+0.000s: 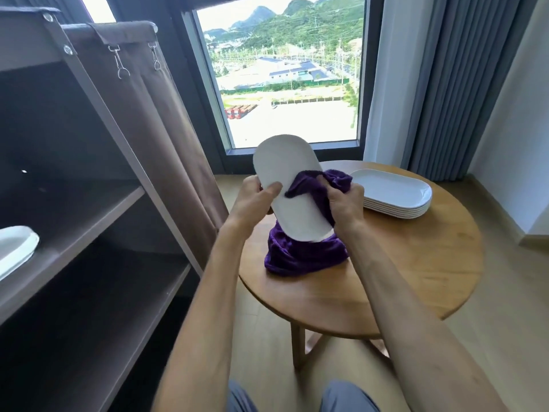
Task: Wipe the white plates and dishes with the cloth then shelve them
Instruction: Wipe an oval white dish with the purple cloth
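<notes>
A white oval plate [286, 179] is held tilted above the round wooden table [416, 269]. My left hand [255, 200] grips its left edge, thumb on the face. My right hand [344, 203] grips a purple cloth [306, 257] bunched against the plate's right side; the cloth hangs down onto the table and hides the plate's lower edge. A stack of several white oval plates [395, 193] sits at the table's far right. Another white plate [15, 248] lies on the middle shelf at the far left.
A dark brown fabric shelf unit [98, 221] with a pulled-back curtain stands to the left, close to the table. A window and grey drapes [445, 84] are behind the table. My knees [297, 396] are at the bottom edge.
</notes>
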`<state>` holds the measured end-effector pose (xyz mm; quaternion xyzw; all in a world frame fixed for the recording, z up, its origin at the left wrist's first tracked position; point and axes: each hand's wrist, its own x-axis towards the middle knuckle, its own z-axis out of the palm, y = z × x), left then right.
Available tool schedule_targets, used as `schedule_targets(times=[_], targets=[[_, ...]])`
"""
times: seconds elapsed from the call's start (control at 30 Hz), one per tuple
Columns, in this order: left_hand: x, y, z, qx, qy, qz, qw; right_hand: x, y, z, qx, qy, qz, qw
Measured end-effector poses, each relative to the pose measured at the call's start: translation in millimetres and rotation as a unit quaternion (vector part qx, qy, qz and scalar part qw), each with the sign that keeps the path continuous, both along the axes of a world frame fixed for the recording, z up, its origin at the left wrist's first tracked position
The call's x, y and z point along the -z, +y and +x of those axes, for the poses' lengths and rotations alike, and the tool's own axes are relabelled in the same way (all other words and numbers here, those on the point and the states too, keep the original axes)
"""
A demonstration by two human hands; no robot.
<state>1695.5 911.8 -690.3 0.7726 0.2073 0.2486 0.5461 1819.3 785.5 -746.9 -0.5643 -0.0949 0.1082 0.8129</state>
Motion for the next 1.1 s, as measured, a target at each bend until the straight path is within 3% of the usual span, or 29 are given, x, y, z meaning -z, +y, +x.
schedule_targets(times=[0.1,0.17,0.23,0.33,0.47,0.53,0.63,0.77,0.83,0.93,1.0,1.03,1.1], targets=[[21.1,-28.3,7.1,-0.105,-0.118,-0.098,0.982,-8.0,14.3,-4.6,0.067,0.026,-0.006,0.997],[38.8,-49.7,9.8,-0.192,-0.16,-0.097,0.964,-7.3,20.8,-8.8,0.072,0.048,0.002,0.996],[45.7,-52.4,9.6,-0.227,-0.174,-0.062,0.956,-4.8,17.3,-12.5,0.003,0.062,0.02,0.998],[37.6,-33.6,3.1,-0.167,-0.123,-0.055,0.977,-1.8,4.2,-7.0,-0.06,0.058,0.006,0.996],[28.2,-16.0,-16.7,0.001,-0.04,-0.013,0.999,-7.1,-8.8,6.0,-0.007,0.066,0.006,0.998],[25.2,-8.6,-25.7,0.059,-0.003,-0.033,0.998,-12.3,-16.0,13.9,-0.019,0.043,-0.01,0.999],[24.7,8.3,-34.1,0.102,0.017,-0.103,0.989,-19.1,-25.9,17.2,-0.151,0.035,-0.003,0.988],[30.0,25.3,-37.4,0.173,0.048,-0.224,0.958,-25.3,-36.1,17.4,-0.314,0.069,0.026,0.947],[33.3,22.5,-34.3,0.209,0.049,-0.268,0.939,-28.2,-30.0,9.6,-0.354,0.077,0.109,0.926],[41.3,-6.3,-23.2,0.22,0.031,-0.333,0.916,-24.9,-8.0,-6.7,-0.312,0.101,0.246,0.912],[51.3,-24.8,-14.7,0.18,0.042,-0.337,0.923,-24.9,2.4,-14.2,-0.251,0.097,0.254,0.929],[56.5,-29.9,-12.1,0.149,0.061,-0.31,0.937,-24.5,5.1,-14.0,-0.226,0.082,0.241,0.94],[60.4,-34.3,-17.3,0.096,0.099,-0.163,0.977,-22.5,9.4,-10.2,-0.163,0.056,0.209,0.963]])
